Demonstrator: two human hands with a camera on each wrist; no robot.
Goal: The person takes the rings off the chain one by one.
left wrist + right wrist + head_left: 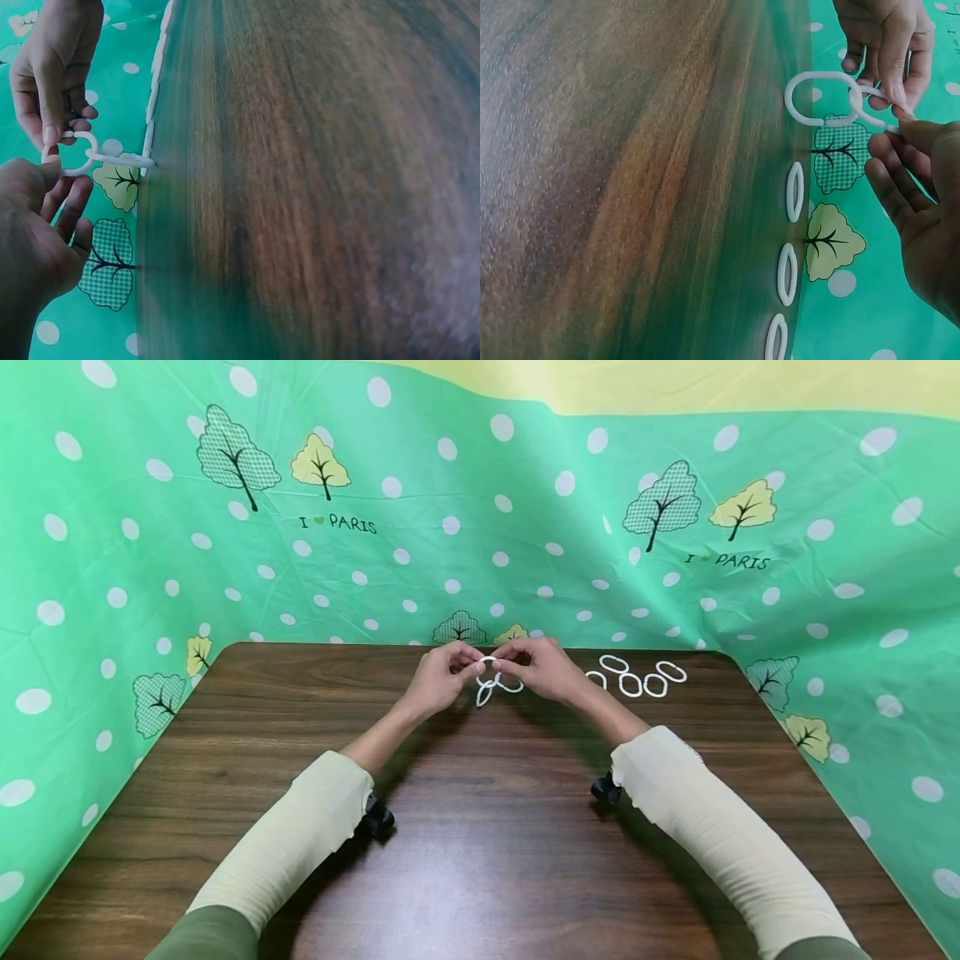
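Above the far side of the table, both hands pinch one white oval chain link [94,142] between thumbs and fingertips. My left hand [437,681] has it from the left, and my right hand [546,670] from the right, with their fingertips close together. A second white link [790,97] is hooked through the held one and hangs down toward the tabletop. In the head view, two white links show below the fingers: a narrow one [484,695] and another [513,687] partly behind the right hand. The fingertips hide part of the held link.
Several loose white links [630,685] lie on the brown wooden table [450,827] right of the right hand, one partly hidden by it. A green dotted cloth [450,485] printed with trees hangs close behind the table's far edge and along its sides.
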